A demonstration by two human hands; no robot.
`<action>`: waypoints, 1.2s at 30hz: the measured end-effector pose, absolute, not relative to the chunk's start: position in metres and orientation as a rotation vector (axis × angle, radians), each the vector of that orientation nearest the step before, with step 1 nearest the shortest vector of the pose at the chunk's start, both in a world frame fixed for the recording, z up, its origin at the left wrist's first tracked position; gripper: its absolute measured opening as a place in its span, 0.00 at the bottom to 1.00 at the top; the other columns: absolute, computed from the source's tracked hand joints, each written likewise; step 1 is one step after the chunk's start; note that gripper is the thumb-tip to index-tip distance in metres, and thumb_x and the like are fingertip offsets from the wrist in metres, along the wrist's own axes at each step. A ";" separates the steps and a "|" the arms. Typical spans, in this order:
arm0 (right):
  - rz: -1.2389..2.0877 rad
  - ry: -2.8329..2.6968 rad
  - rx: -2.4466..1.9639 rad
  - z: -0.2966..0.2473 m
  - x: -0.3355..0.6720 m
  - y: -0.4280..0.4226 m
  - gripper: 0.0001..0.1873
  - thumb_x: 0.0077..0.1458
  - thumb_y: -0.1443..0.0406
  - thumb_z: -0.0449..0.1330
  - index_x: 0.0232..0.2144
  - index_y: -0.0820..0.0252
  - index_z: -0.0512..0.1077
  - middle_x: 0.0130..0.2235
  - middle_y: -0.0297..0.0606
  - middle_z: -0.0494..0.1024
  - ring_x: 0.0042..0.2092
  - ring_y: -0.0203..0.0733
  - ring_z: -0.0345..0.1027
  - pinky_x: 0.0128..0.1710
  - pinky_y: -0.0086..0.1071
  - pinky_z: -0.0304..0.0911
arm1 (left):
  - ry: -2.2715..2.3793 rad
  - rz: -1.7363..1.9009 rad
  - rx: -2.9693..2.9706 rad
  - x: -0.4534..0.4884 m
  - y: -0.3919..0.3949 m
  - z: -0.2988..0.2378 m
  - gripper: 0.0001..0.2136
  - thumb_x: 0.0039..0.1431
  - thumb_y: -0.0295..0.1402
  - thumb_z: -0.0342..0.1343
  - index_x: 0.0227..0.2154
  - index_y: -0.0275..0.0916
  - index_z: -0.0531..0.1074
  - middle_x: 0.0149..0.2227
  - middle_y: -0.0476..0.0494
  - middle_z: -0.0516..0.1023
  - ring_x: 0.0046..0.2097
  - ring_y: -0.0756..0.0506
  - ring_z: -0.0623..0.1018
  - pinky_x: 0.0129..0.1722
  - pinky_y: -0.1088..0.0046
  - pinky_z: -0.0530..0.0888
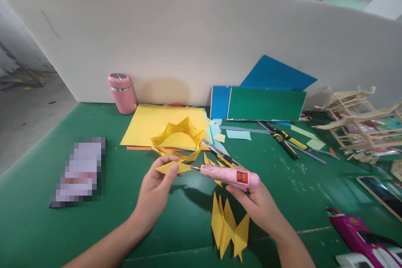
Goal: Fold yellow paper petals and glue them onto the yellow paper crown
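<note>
Between the thumb and fingers of my left hand (160, 184) is a folded yellow paper piece (168, 168), its point facing right. My right hand (256, 201) grips a pink hot glue gun (224, 173). The metal nozzle of the gun is at the paper's right tip; whether they touch I cannot tell. Just behind my left hand, a ring of folded yellow paper (188, 127) rests partly on a stack of yellow paper sheets (135, 125). Several more folded yellow pieces (228, 226) lie on the green table (176, 234) in front of my right hand.
A pink flask (122, 94) stands by the white partition. A blurred-out phone (80, 171) lies left. Behind the hands are a utility knife (220, 153), paper scraps and pliers (284, 142). Blue and green boards (266, 104) lean at the back. Wooden stick racks (354, 121) stand right.
</note>
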State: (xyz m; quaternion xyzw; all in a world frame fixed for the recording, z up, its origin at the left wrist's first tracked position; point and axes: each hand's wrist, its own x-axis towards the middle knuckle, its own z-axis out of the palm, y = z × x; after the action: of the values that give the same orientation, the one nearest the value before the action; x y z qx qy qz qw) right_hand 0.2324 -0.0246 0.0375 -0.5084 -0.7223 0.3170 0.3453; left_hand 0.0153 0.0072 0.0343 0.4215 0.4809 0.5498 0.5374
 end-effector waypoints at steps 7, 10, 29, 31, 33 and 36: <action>0.825 -1.842 -1.365 0.036 0.234 -0.026 0.18 0.60 0.56 0.52 0.47 0.56 0.73 0.47 0.43 0.76 0.51 0.52 0.67 0.52 0.44 0.62 | 1.131 1.326 0.991 0.015 0.007 0.034 0.13 0.46 0.41 0.63 0.32 0.40 0.73 0.30 0.50 0.74 0.30 0.48 0.74 0.33 0.73 0.73; 0.829 -1.839 -1.363 0.036 0.235 -0.026 0.18 0.60 0.56 0.52 0.47 0.57 0.73 0.48 0.44 0.76 0.51 0.51 0.67 0.52 0.43 0.62 | 1.117 1.333 0.984 0.014 0.007 0.033 0.12 0.47 0.40 0.63 0.32 0.40 0.73 0.30 0.51 0.74 0.30 0.49 0.74 0.33 0.75 0.72; 0.861 -1.783 -1.344 0.037 0.242 -0.021 0.16 0.59 0.57 0.53 0.44 0.55 0.74 0.47 0.40 0.77 0.51 0.51 0.69 0.51 0.44 0.64 | 1.122 1.388 0.943 0.013 0.010 0.036 0.12 0.44 0.38 0.64 0.31 0.39 0.73 0.30 0.51 0.75 0.29 0.50 0.74 0.33 0.75 0.73; 0.653 -1.538 -1.545 0.027 0.249 -0.019 0.17 0.52 0.53 0.58 0.38 0.59 0.72 0.36 0.42 0.79 0.36 0.50 0.74 0.36 0.41 0.70 | 1.114 1.398 0.943 0.013 0.011 0.035 0.13 0.44 0.38 0.65 0.32 0.39 0.73 0.32 0.50 0.75 0.29 0.50 0.74 0.33 0.75 0.74; 0.589 -1.310 -1.637 0.018 0.257 -0.016 0.21 0.47 0.51 0.60 0.39 0.59 0.67 0.30 0.39 0.77 0.26 0.44 0.71 0.25 0.37 0.68 | 1.112 1.417 0.949 0.012 0.012 0.036 0.13 0.43 0.37 0.65 0.32 0.39 0.72 0.33 0.51 0.75 0.30 0.51 0.75 0.33 0.75 0.74; 0.562 -1.049 -1.672 0.010 0.268 -0.011 0.24 0.43 0.48 0.61 0.34 0.57 0.62 0.29 0.37 0.75 0.21 0.39 0.66 0.21 0.34 0.65 | 1.147 1.457 0.987 0.009 0.016 0.040 0.13 0.41 0.35 0.66 0.30 0.40 0.70 0.31 0.53 0.74 0.28 0.52 0.74 0.31 0.77 0.74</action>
State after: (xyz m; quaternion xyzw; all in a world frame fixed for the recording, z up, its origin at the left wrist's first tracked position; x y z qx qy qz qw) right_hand 0.2682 -0.0107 0.0101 -0.6969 -0.4373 0.2343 0.5179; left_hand 0.0091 0.0159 0.0398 0.4078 0.4736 0.6017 0.4973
